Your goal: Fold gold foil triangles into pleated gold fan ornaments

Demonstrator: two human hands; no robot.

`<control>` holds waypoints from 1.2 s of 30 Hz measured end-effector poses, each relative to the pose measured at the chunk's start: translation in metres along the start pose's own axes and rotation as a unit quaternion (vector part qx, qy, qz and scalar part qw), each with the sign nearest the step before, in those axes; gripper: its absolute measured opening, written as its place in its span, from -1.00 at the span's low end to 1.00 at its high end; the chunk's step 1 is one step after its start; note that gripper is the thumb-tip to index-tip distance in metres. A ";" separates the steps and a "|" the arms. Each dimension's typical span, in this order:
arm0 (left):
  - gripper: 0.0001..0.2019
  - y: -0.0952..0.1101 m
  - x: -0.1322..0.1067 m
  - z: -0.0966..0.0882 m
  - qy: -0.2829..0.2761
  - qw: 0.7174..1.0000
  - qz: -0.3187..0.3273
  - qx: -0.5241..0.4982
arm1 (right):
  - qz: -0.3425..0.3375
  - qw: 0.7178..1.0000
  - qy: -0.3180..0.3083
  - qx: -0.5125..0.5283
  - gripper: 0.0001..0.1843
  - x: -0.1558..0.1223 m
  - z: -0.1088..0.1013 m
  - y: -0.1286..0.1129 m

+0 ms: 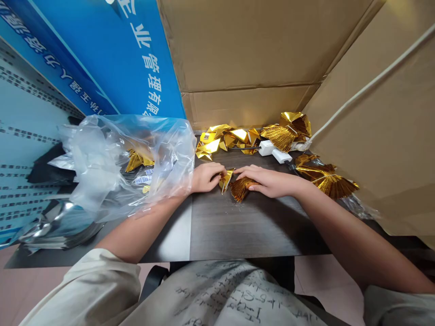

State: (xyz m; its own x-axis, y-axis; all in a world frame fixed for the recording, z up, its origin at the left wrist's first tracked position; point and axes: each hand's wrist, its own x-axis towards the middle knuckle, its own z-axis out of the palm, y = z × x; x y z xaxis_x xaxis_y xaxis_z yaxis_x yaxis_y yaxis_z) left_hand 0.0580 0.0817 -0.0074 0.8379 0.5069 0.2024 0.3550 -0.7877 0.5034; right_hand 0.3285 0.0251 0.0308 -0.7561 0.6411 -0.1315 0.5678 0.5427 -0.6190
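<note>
Near the middle of the dark tabletop, my left hand (206,177) is curled with thumb and fingers closed at the edge of a small folded piece of gold foil paper (225,182). Just to its right, my right hand (267,180) has its thumb and fingers around a pleated stack of gold foil paper (239,189). The index finger of that hand reaches out to the folded piece, and its fingertip is close to the upper edge. Both gold pieces rest on or just above the table, nearly side by side.
Left stands a clear plastic bag (163,149) with gold pieces inside, beside stacked silver sheets (64,231). Loose folded gold pieces (220,138) lie behind. White plugs (267,147) and tied gold bundles (287,131) are at right. Cardboard (244,50) walls the back.
</note>
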 end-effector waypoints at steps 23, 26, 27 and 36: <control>-0.84 -0.009 -0.007 0.001 -0.015 0.998 0.016 -0.058 | 0.022 0.998 -0.006 0.062 -0.60 -0.007 0.016 0.009; -0.72 -0.001 -0.011 0.000 0.019 0.999 -0.018 0.023 | 0.026 0.997 0.000 0.075 -0.58 -0.008 0.016 0.008; -0.69 0.001 -0.012 0.000 0.013 0.999 -0.027 0.041 | 0.028 0.996 0.000 0.080 -0.58 -0.008 0.017 0.008; -0.61 0.011 -0.013 -0.003 -0.003 0.995 -0.036 0.090 | 0.036 0.995 -0.003 0.089 -0.58 -0.009 0.018 0.010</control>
State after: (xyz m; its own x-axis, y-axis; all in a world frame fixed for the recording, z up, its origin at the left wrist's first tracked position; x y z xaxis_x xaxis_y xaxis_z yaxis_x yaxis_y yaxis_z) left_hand 0.0499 0.0671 -0.0018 0.8095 0.5632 0.1657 0.4829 -0.7993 0.3575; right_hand 0.3346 0.0149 0.0122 -0.7180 0.6714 -0.1837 0.5534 0.3905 -0.7357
